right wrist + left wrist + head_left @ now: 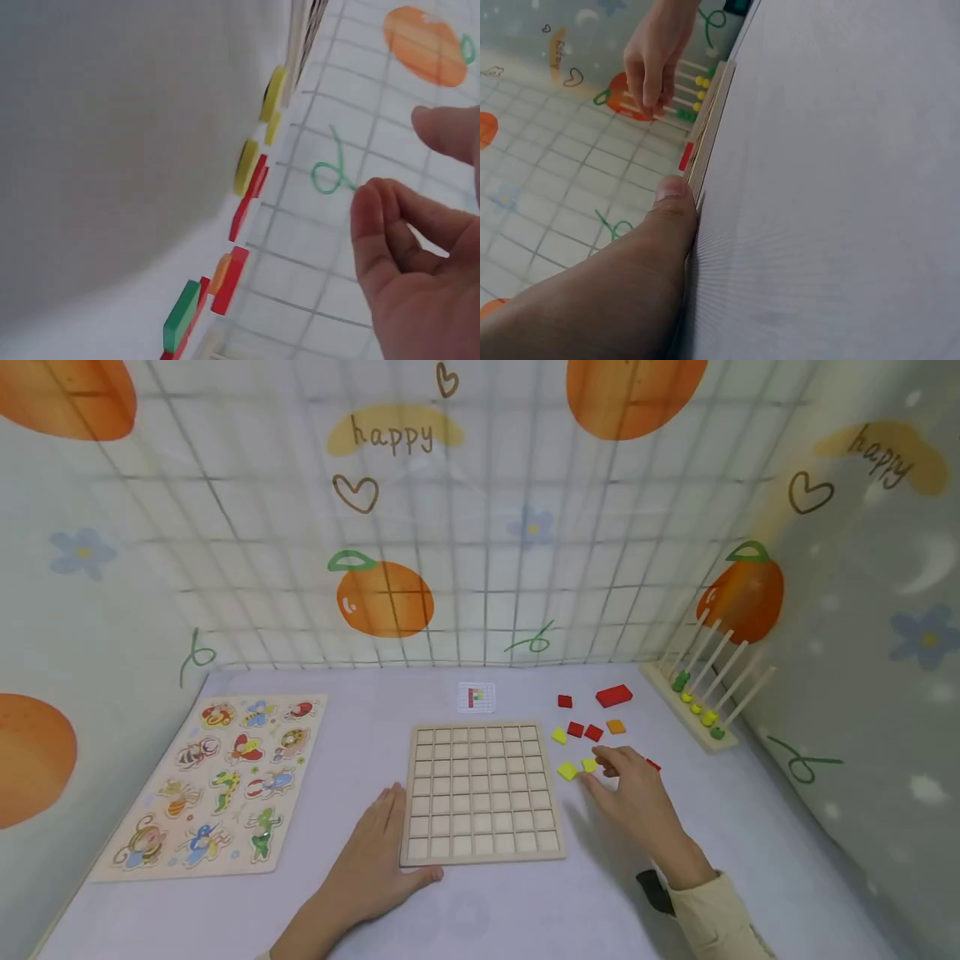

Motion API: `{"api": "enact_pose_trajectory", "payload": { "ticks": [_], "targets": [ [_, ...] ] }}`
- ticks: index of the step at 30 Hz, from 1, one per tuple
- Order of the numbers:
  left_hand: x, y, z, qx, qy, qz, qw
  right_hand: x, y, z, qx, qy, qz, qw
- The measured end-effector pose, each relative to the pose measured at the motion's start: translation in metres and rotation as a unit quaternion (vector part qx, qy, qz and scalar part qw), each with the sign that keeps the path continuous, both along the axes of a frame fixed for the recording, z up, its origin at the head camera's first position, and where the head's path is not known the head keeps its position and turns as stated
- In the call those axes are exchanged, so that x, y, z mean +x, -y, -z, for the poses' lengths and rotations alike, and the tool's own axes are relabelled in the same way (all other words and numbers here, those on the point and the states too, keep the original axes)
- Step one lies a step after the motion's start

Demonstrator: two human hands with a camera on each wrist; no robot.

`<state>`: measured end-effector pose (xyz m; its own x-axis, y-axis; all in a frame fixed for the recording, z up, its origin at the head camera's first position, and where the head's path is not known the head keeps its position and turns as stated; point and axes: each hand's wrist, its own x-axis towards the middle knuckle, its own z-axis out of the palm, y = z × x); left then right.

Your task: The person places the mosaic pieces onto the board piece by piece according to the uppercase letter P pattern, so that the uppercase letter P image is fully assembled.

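A square wooden grid board (pixel 483 793) lies flat, its square cells bare. My left hand (pixel 375 856) rests at its near left corner, fingers straight along the left edge and thumb by the near edge. In the left wrist view the thumb (pixel 673 202) lies against the board's side. My right hand (pixel 633 797) hovers right of the board, over small tiles, with nothing between thumb and fingers in the right wrist view. Nearest to its fingertips are a yellow tile (pixel 588 765) and another yellow tile (pixel 567 771). A green tile (pixel 181 316) shows only in the right wrist view.
Beyond lie a third yellow tile (pixel 558 736), several red tiles (pixel 575 729), an orange tile (pixel 616 727) and a red block (pixel 614 696). A pattern card (pixel 476 697) lies behind the board. An insect puzzle board (pixel 217 785) is at left, a pegged bead stand (pixel 693 710) at right.
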<state>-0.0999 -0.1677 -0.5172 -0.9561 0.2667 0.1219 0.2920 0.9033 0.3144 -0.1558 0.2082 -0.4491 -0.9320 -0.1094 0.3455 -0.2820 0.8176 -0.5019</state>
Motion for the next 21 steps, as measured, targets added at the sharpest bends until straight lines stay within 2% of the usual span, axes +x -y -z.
{"api": "enact_pose_trajectory", "payload": {
  "ticks": [6, 10, 15, 21],
  "targets": [
    [-0.004, -0.001, 0.002, 0.001, -0.003, 0.006, 1.0, -0.045, 0.003, 0.002, 0.003, 0.058, -0.021, 0.998],
    [-0.006, -0.002, 0.003, -0.004, -0.001, 0.01, 0.9999, -0.067, 0.004, 0.009, 0.026, 0.098, -0.02, 0.995],
    [-0.007, -0.003, 0.003, -0.012, -0.007, 0.014, 0.9998, -0.083, 0.009, 0.014, 0.032, 0.117, -0.034, 0.992],
    [-0.009, -0.004, 0.002, -0.02, -0.02, 0.013, 0.9995, -0.094, 0.015, 0.016, 0.057, 0.135, -0.042, 0.988]
  ]
}}
